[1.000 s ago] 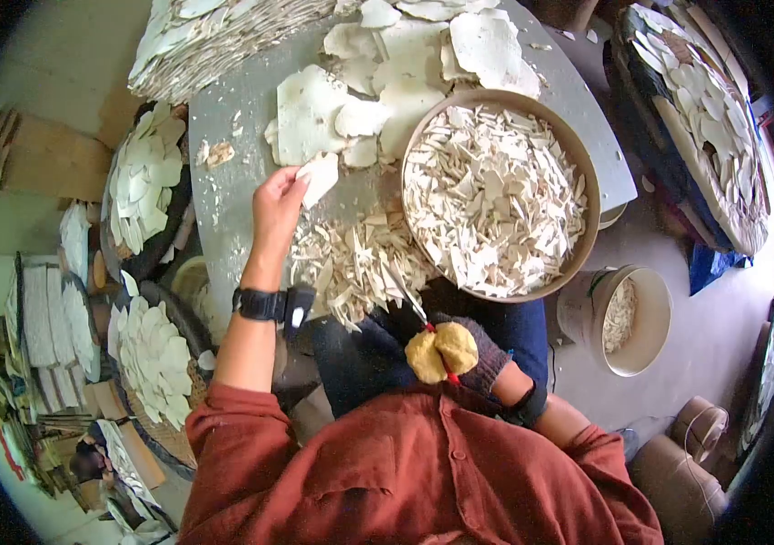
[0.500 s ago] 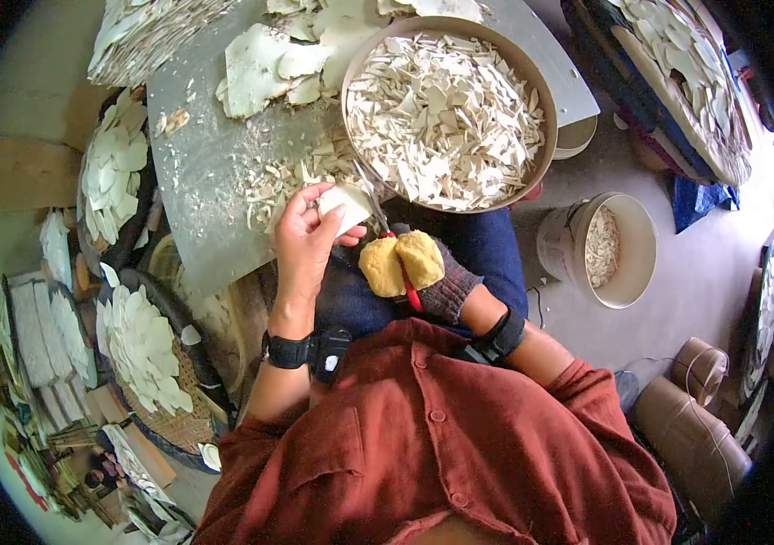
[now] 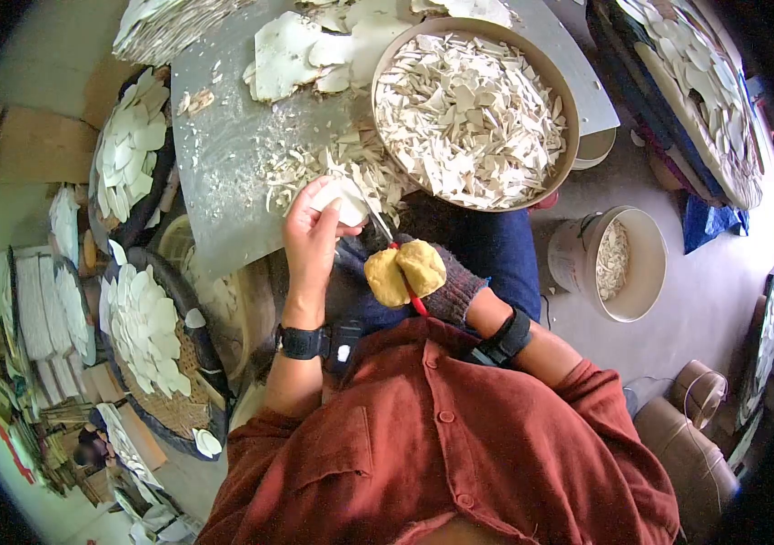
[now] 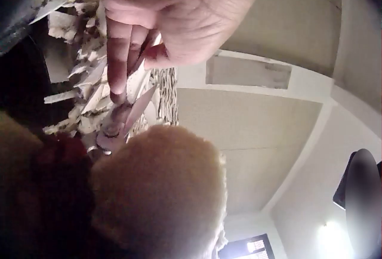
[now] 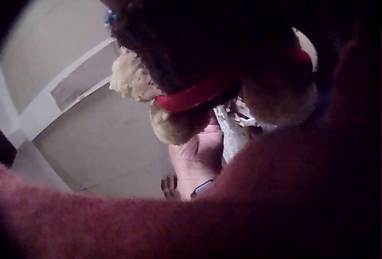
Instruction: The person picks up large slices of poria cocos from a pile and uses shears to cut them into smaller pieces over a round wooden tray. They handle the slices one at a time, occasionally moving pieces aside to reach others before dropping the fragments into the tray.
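My left hand (image 3: 308, 241) pinches a flat white piece (image 3: 343, 203) between thumb and fingers, over the table's near edge. Beside the piece are the metal blades of a pair of shears (image 3: 375, 221), whose tips overlap its right edge in the head view. My right hand (image 3: 452, 283), in a dark knitted glove, grips the shears' red handles, which carry thick yellow foam padding (image 3: 387, 278). The padding hides most of those fingers. In the left wrist view the shears' blades (image 4: 138, 108) stand apart just below the left fingertips. The right wrist view shows a red handle (image 5: 197, 95) under the glove.
White offcuts (image 3: 351, 154) lie heaped on the grey table (image 3: 223, 195). A round pan (image 3: 572, 136) full of chips overhangs its right part. Larger white sheets (image 3: 289, 56) lie farther back. A bucket (image 3: 650, 263) stands right; trays of white pieces (image 3: 146, 318) are at left.
The left hand has come back from near the large sheets to the shears, bringing the white piece to the blades. The right hand has stayed near the lap while the head view shifted.
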`<state>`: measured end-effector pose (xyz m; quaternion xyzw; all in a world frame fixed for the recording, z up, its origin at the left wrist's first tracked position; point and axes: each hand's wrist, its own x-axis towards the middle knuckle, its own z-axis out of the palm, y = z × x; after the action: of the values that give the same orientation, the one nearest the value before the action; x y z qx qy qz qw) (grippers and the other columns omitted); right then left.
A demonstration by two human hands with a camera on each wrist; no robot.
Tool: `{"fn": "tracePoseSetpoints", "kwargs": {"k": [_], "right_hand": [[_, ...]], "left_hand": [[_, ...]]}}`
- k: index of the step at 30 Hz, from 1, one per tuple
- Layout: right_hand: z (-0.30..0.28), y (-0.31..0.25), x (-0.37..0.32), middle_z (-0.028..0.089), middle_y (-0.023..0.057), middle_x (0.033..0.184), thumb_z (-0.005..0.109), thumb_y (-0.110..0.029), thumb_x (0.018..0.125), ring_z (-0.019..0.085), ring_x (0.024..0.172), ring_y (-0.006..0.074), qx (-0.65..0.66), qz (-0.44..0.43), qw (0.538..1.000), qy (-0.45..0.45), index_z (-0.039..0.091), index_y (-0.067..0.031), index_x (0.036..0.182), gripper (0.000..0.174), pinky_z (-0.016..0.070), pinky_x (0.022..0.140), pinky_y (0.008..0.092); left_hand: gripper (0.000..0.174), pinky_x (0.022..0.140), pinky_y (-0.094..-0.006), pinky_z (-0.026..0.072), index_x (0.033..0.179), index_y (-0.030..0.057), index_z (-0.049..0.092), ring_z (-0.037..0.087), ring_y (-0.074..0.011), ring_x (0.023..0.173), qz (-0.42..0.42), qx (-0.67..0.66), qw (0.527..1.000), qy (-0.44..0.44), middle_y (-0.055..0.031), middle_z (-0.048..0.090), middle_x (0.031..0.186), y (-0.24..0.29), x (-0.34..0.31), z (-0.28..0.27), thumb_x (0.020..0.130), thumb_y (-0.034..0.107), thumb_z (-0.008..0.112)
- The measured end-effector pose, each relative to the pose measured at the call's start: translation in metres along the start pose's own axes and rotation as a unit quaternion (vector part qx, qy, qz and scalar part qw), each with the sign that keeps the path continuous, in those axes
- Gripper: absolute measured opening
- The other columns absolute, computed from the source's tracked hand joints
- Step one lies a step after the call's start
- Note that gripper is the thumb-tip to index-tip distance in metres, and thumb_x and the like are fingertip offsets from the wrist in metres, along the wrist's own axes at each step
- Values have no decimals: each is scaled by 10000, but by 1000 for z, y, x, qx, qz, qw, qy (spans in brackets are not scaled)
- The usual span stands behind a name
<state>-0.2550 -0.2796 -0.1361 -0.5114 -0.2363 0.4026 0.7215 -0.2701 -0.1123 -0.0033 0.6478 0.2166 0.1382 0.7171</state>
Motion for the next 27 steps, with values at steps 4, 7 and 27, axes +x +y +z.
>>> {"fn": "tracePoseSetpoints", "kwargs": {"k": [4, 7, 27], "right_hand": [[5, -19, -5, 629, 79, 859, 668, -197, 762, 605, 793, 185, 59, 73, 996, -2, 611, -64, 905, 203, 495, 729, 300], [8, -31, -5, 644, 59, 885, 646, -189, 810, 612, 817, 130, 48, 86, 995, -12, 624, -27, 923, 199, 503, 729, 279], [14, -16, 8, 614, 128, 1012, 550, -105, 853, 608, 902, 208, 171, 92, 981, 12, 578, 24, 996, 194, 499, 810, 329]], "left_hand": [[339, 571, -254, 547, 1199, -31, 446, 649, -207, 720, -60, 9, 998, -33, -136, 618, 971, 1, 5, -13, 870, 44, 475], [345, 574, -266, 549, 1200, -36, 431, 653, -245, 713, -69, -3, 997, -44, -150, 617, 967, -1, 7, -19, 869, 51, 480], [319, 591, -254, 533, 1160, -9, 472, 644, -201, 716, 1, -56, 995, 78, -152, 631, 922, -14, -7, -11, 852, 48, 529]]}}
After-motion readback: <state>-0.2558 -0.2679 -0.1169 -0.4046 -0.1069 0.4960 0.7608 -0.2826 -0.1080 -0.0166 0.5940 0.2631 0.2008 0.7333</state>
